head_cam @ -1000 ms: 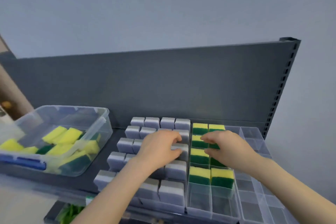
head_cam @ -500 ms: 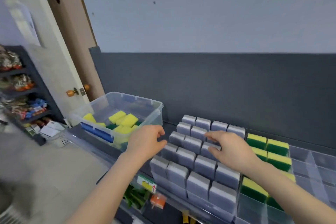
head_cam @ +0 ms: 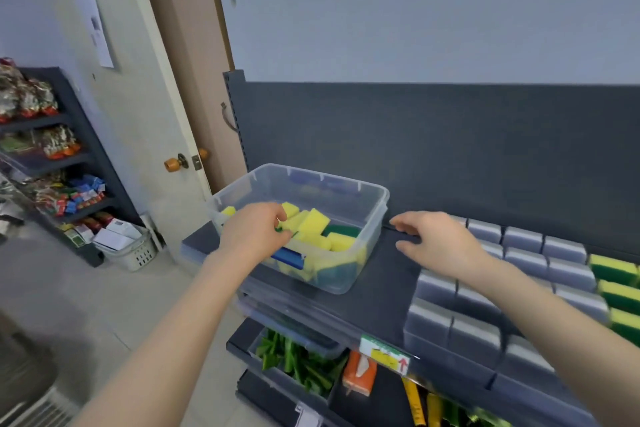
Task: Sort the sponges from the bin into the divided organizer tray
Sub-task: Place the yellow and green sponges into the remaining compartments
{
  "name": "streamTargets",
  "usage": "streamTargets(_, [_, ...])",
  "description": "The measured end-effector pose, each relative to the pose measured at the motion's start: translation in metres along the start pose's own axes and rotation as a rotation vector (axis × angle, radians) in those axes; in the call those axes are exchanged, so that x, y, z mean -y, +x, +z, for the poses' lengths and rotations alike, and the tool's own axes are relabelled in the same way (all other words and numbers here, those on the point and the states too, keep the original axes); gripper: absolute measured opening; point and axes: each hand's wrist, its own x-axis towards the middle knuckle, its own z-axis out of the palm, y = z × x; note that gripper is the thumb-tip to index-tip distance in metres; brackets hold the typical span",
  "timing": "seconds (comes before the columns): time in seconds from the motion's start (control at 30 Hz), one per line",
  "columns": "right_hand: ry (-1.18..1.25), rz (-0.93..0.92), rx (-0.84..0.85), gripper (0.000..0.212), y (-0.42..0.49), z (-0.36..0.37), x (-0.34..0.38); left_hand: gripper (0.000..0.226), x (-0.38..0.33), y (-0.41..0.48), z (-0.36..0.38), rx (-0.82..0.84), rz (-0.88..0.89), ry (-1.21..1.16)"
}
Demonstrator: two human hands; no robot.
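Dark shelf [head_cam: 377, 291] carries a half-filled tray [head_cam: 450, 354] at its right end, while sponges [head_cam: 313, 222] remain in the bin [head_cam: 375, 215]; left hand [head_cam: 254, 232] curls among them, grip unclear, right hand [head_cam: 438, 243] open, empty.

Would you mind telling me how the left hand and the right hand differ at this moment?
The left hand reaches into the clear bin, fingers curled among the yellow sponges; the right hand hovers open over the dark shelf, outside the bin. The left touches sponges; the right holds nothing. Both are bare.
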Motion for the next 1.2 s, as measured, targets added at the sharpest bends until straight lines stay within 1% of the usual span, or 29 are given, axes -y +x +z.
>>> streamTargets(0.17, [-0.026,0.088,0.022,0.036,0.032,0.019,0.033,0.028,0.057,0.031,-0.008,0.074,0.041,0.067])
streamTargets(0.33, [-0.033,0.129,0.049,0.03,0.049,0.035,0.055,0.028,0.083,0.056,0.001,0.11,0.1,0.102])
streamTargets(0.43, [-0.038,0.123,0.045,0.027,0.059,0.041,0.058,0.032,0.091,0.069,0.01,0.108,0.114,0.074])
streamTargets(0.67, [-0.019,0.096,0.028,0.031,0.096,0.058,0.064,0.029,0.108,0.089,0.033,0.11,0.137,-0.014])
streamTargets(0.83, [0.005,0.111,0.06,0.029,0.132,0.07,0.061,0.031,0.117,0.118,0.034,0.141,0.136,0.034])
streamTargets(0.93, [0.022,0.107,0.075,0.031,0.155,0.079,0.057,0.03,0.117,0.146,0.035,0.152,0.139,0.076])
streamTargets(1.03, [0.034,0.104,0.089,0.034,0.176,0.089,0.049,0.03,0.116,0.168,0.045,0.165,0.15,0.075])
streamTargets(1.2, [0.047,0.12,0.11,0.035,0.206,0.11,0.036,0.031,0.118,0.2,0.075,0.232,0.154,0.041])
